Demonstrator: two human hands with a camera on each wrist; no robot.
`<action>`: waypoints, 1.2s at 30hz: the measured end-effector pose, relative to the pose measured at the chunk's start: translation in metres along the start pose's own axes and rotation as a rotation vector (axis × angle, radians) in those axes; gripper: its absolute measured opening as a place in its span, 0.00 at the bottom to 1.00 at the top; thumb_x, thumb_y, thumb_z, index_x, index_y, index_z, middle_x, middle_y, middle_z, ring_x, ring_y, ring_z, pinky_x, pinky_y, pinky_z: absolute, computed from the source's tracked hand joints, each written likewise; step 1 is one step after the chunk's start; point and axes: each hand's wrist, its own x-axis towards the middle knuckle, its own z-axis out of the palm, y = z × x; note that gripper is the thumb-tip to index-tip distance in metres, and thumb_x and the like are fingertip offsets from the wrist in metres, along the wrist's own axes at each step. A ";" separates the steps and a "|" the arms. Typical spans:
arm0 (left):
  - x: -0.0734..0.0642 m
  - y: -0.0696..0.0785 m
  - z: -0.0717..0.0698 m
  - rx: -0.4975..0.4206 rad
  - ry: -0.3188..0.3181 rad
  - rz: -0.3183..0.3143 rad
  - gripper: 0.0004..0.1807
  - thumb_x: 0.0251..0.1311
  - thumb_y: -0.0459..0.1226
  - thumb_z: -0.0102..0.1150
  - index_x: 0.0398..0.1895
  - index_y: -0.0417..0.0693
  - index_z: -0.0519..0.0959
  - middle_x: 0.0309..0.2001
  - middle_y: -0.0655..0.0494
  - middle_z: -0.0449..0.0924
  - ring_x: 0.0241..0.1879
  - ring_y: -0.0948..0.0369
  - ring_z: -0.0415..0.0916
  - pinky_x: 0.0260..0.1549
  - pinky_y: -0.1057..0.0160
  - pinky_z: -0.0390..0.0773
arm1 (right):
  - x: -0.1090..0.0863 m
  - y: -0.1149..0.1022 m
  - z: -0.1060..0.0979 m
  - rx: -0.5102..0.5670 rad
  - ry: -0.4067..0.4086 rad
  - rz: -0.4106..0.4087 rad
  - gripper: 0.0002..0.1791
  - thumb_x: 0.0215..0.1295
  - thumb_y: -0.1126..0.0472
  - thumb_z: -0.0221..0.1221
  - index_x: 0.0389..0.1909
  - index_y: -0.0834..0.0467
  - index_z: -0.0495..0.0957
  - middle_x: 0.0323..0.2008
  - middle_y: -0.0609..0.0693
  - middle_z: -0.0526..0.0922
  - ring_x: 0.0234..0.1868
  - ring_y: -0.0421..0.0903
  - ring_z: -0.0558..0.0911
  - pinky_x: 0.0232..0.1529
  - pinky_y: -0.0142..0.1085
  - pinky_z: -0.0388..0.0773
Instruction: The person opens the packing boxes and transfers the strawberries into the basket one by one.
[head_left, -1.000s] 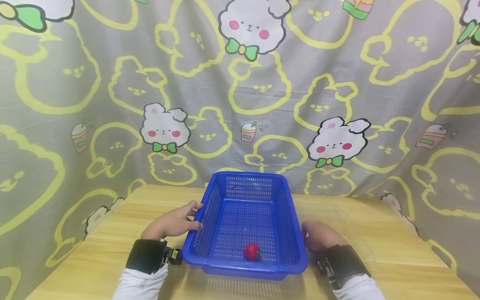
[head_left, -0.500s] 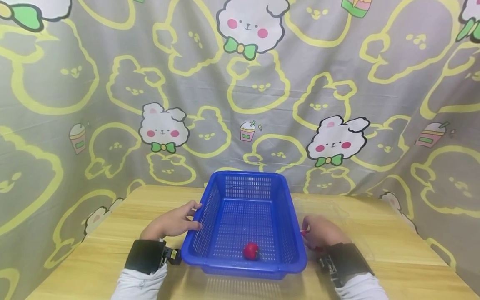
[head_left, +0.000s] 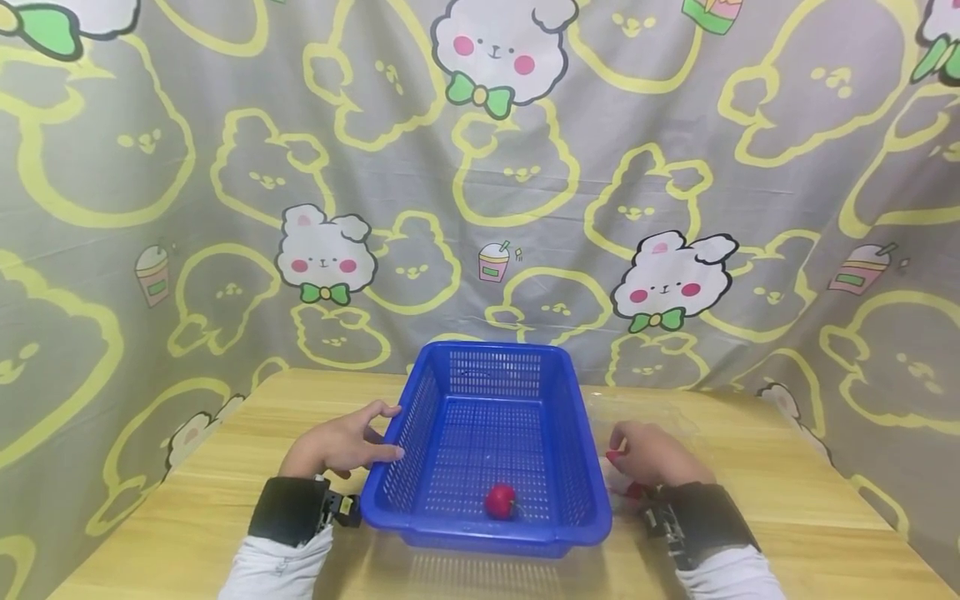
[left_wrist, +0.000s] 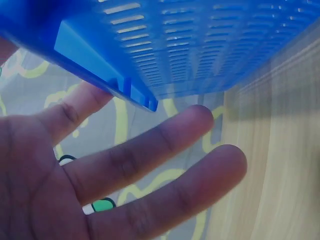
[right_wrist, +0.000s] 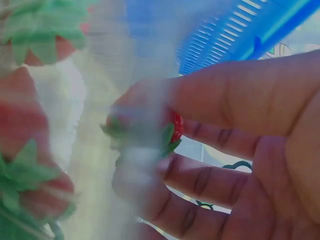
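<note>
Strawberry (right_wrist: 177,129) pinched in right hand (head_left: 654,457), beside the basket (head_left: 487,532), I note; left hand (head_left: 345,442) spread, fingers nearly straight, touching basket's rim. Red fruit (head_left: 499,502) inside.

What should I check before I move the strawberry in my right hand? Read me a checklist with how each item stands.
1. Strawberry held: ok, the fingers of your right hand pinch it.
2. Strawberry free of the clear plastic: cannot tell, the wrist view is hazy.
3. Right hand over the blue basket: not ok, it is outside the right wall.
4. Left hand at the basket: ok, touching the left rim.
5. Room inside: ok, one red fruit lies near your end.
</note>
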 end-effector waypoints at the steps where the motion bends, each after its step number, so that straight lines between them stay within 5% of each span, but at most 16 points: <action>1: 0.000 0.000 0.000 0.000 0.000 -0.010 0.37 0.55 0.47 0.68 0.67 0.51 0.63 0.51 0.42 0.79 0.41 0.47 0.81 0.28 0.50 0.78 | 0.000 0.000 -0.001 0.002 0.000 -0.001 0.05 0.62 0.63 0.60 0.34 0.59 0.74 0.23 0.50 0.77 0.20 0.46 0.78 0.23 0.40 0.72; 12: 0.001 0.005 0.003 0.014 0.084 0.001 0.36 0.50 0.43 0.73 0.62 0.49 0.68 0.51 0.43 0.78 0.44 0.46 0.78 0.29 0.51 0.77 | -0.002 0.003 -0.016 -0.055 0.031 -0.074 0.07 0.60 0.60 0.62 0.36 0.59 0.76 0.28 0.51 0.79 0.30 0.47 0.78 0.33 0.46 0.75; 36: 0.004 0.002 0.005 -0.012 0.070 -0.016 0.33 0.52 0.39 0.70 0.61 0.49 0.67 0.50 0.44 0.79 0.43 0.45 0.79 0.30 0.48 0.77 | -0.003 0.001 -0.023 -0.036 0.102 -0.115 0.11 0.59 0.60 0.64 0.39 0.60 0.77 0.29 0.50 0.81 0.33 0.49 0.80 0.35 0.47 0.76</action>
